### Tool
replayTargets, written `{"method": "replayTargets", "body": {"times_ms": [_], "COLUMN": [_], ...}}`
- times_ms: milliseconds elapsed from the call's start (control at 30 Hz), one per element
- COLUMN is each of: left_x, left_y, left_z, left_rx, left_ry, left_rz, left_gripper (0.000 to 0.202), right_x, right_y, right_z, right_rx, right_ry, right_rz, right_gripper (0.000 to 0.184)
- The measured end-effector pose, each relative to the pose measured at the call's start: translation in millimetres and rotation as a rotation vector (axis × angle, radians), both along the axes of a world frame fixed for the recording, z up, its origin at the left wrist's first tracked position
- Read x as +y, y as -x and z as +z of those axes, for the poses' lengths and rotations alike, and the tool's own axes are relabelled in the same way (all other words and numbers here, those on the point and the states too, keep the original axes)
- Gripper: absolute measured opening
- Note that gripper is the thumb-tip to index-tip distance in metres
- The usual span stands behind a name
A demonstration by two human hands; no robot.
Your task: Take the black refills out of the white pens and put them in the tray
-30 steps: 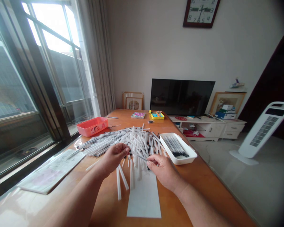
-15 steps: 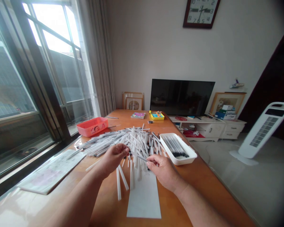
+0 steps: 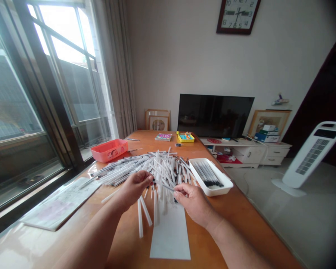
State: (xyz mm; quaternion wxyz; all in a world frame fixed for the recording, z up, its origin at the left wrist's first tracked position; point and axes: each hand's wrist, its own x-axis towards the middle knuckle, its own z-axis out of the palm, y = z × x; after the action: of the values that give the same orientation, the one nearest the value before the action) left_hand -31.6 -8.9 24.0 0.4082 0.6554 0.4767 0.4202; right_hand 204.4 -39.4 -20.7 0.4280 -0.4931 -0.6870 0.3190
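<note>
Both hands are over the near edge of a loose heap of translucent white tubes and dark thin sticks [image 3: 134, 164]. Between them is a thin grey pen-like stick [image 3: 165, 185], slanting down to the right. My right hand [image 3: 192, 201] pinches its right end between thumb and fingers. At its left end, the thumb and fingertips of my left hand [image 3: 138, 185] are closed, covering the tip. To the right, a white tray [image 3: 226, 185] holds a row of similar sticks with black ends. A white sheet [image 3: 170, 239] lies under the near side of the heap.
A red plastic box [image 3: 108, 151] is left of the heap, with a printed booklet [image 3: 58, 205] nearer on the left. Farther back are a colourful book [image 3: 163, 136] and a yellow box [image 3: 186, 138]. Several loose white tubes [image 3: 140, 220] lie near my left wrist.
Almost nothing differs: both hands keep their pinch and place, and the stick stays between them. The heap and the tray look the same.
</note>
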Motion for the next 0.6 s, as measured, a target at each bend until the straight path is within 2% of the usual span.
{"method": "replayTargets", "body": {"times_ms": [267,600], "left_x": [2.6,1.0], "left_y": [2.7,1.6], "left_z": [-4.0,-2.2], "left_rx": [0.001,-0.004], "left_ry": [0.012,0.027], "left_rz": [-0.017,0.003], "left_gripper": [0.035,0.04], "right_x": [-1.1,-0.2], "right_y": [0.1,0.2], "right_z": [2.4,-0.5], "right_rx": [0.012,0.013], "right_ry": [0.015,0.019], "right_rz": [0.015,0.032], "right_gripper": [0.02,0.021]}}
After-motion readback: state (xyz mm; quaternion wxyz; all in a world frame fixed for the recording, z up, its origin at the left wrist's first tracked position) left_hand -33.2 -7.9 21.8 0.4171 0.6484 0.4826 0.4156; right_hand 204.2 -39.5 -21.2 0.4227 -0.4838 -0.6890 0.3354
